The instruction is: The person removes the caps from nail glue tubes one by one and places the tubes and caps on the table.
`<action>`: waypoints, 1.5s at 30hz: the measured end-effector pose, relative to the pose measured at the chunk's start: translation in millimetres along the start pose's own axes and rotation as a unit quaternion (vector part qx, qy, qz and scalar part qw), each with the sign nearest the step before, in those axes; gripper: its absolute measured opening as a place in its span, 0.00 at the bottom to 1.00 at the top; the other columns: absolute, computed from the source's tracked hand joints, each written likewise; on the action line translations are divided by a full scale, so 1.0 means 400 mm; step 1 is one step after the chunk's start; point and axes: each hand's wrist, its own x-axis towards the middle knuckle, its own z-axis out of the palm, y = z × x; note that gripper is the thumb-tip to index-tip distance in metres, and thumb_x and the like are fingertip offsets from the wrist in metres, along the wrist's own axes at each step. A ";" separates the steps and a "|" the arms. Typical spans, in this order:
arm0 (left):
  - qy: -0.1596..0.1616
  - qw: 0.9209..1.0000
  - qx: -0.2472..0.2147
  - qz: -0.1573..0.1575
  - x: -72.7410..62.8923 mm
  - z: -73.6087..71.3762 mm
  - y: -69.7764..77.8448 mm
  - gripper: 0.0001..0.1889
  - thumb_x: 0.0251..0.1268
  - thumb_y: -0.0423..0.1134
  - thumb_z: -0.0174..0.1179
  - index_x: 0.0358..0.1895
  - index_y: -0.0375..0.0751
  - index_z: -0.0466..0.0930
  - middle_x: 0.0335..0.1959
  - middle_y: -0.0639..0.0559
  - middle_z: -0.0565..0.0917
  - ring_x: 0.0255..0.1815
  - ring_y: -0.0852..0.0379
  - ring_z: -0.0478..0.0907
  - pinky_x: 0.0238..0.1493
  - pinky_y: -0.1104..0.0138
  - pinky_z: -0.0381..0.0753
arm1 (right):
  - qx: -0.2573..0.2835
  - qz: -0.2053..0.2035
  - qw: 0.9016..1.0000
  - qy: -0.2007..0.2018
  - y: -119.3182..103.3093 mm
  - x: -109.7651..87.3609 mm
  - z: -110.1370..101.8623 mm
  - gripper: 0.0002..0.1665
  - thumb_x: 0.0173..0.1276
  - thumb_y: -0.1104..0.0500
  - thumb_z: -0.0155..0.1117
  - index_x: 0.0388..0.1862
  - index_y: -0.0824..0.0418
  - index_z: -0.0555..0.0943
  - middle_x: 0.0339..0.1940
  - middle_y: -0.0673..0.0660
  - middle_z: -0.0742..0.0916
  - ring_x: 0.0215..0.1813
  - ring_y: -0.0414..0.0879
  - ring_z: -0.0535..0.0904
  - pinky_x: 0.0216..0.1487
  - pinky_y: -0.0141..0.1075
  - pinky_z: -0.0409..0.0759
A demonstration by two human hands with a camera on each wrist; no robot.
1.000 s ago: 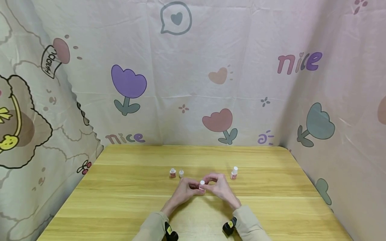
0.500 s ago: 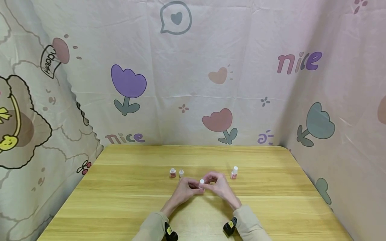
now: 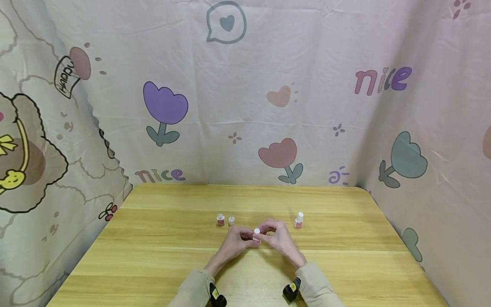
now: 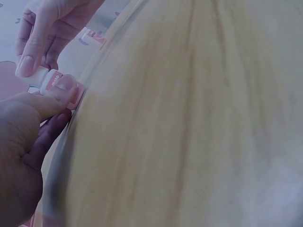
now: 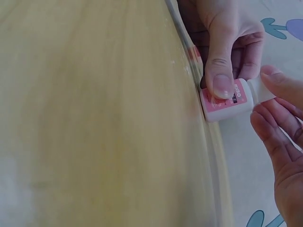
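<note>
Screened-off table (image 3: 161, 247), kind of room unclear
Wood-grain top beneath the fingers (image 3: 270, 223); flower-printed cloth (image 3: 234, 102) hangs beyond and to both sides of them.

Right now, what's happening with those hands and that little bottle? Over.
Left hand grips pink-labelled bottle. Right hand pinches its white cap. Nothing visibly in the way; another capped bottle stands apart, farther right.

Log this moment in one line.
left hand: grips middle bottle | right hand: pinches its cap | table: uncapped bottle, loose cap, capped bottle
</note>
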 end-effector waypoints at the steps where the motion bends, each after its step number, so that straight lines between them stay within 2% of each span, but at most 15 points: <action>1: -0.001 1.000 0.000 0.001 0.000 0.000 0.000 0.04 0.55 0.37 0.75 0.34 0.46 0.91 0.30 0.49 0.91 0.30 0.65 0.84 0.35 0.74 0.80 | -0.001 -0.004 1.000 0.000 0.001 0.000 0.000 0.06 0.58 0.73 0.73 0.34 0.71 0.85 0.33 0.66 0.88 0.35 0.50 0.85 0.44 0.51 0.87; 9: -0.013 1.000 0.001 0.003 0.002 -0.005 0.005 0.03 0.56 0.36 0.74 0.34 0.45 0.90 0.30 0.49 0.91 0.30 0.68 0.83 0.36 0.74 0.80 | -0.011 -0.023 1.000 -0.001 0.011 0.001 0.002 0.06 0.57 0.73 0.74 0.33 0.71 0.85 0.32 0.65 0.88 0.34 0.48 0.84 0.44 0.52 0.86; 14: -0.013 1.000 0.001 0.001 0.001 -0.004 0.002 0.04 0.56 0.36 0.74 0.34 0.45 0.90 0.31 0.49 0.91 0.31 0.67 0.83 0.36 0.74 0.80 | -0.013 -0.029 0.999 -0.008 0.010 0.001 0.000 0.06 0.57 0.73 0.73 0.34 0.72 0.85 0.33 0.66 0.88 0.35 0.51 0.85 0.45 0.53 0.86; 20: 0.002 1.000 0.013 -0.001 -0.001 -0.002 0.003 0.04 0.54 0.37 0.75 0.33 0.46 0.90 0.29 0.51 0.91 0.29 0.66 0.83 0.35 0.74 0.81 | 0.009 0.009 1.000 -0.021 0.003 0.001 -0.006 0.08 0.58 0.72 0.73 0.38 0.72 0.85 0.36 0.67 0.89 0.37 0.51 0.86 0.47 0.50 0.86; 26: 0.011 1.000 0.011 0.003 -0.002 0.000 0.004 0.05 0.53 0.37 0.76 0.33 0.47 0.91 0.29 0.51 0.91 0.29 0.66 0.84 0.34 0.74 0.82 | 0.009 0.044 0.999 -0.011 0.000 0.003 -0.005 0.10 0.56 0.68 0.76 0.36 0.69 0.85 0.34 0.65 0.89 0.36 0.45 0.85 0.44 0.38 0.86; 29: 0.009 1.000 0.008 0.002 -0.002 0.001 0.002 0.05 0.53 0.37 0.76 0.33 0.47 0.91 0.29 0.50 0.91 0.29 0.66 0.84 0.35 0.74 0.81 | 0.001 0.032 0.999 -0.004 0.000 0.002 -0.003 0.09 0.56 0.70 0.76 0.35 0.70 0.85 0.33 0.65 0.90 0.34 0.48 0.86 0.41 0.35 0.86; 36: 0.003 1.000 0.008 0.010 0.000 0.001 -0.001 0.04 0.54 0.37 0.75 0.33 0.46 0.91 0.29 0.50 0.91 0.29 0.67 0.83 0.35 0.74 0.81 | -0.019 -0.025 0.999 0.005 -0.002 0.001 0.001 0.07 0.55 0.72 0.76 0.33 0.71 0.86 0.30 0.65 0.90 0.31 0.55 0.86 0.38 0.37 0.86; 42: -0.003 1.000 0.012 0.014 0.000 -0.002 -0.001 0.05 0.55 0.37 0.75 0.35 0.45 0.91 0.31 0.50 0.91 0.31 0.67 0.84 0.37 0.74 0.82 | -0.030 -0.040 0.999 -0.004 -0.004 0.001 0.002 0.07 0.55 0.73 0.75 0.34 0.72 0.86 0.31 0.66 0.89 0.32 0.57 0.86 0.40 0.40 0.87; 45: 0.002 1.000 0.013 0.012 0.001 -0.001 -0.003 0.05 0.54 0.37 0.75 0.35 0.46 0.91 0.31 0.51 0.92 0.31 0.66 0.84 0.37 0.74 0.82 | -0.030 -0.036 0.999 -0.012 0.023 0.004 0.006 0.07 0.57 0.73 0.73 0.36 0.73 0.86 0.33 0.67 0.89 0.34 0.59 0.86 0.43 0.41 0.87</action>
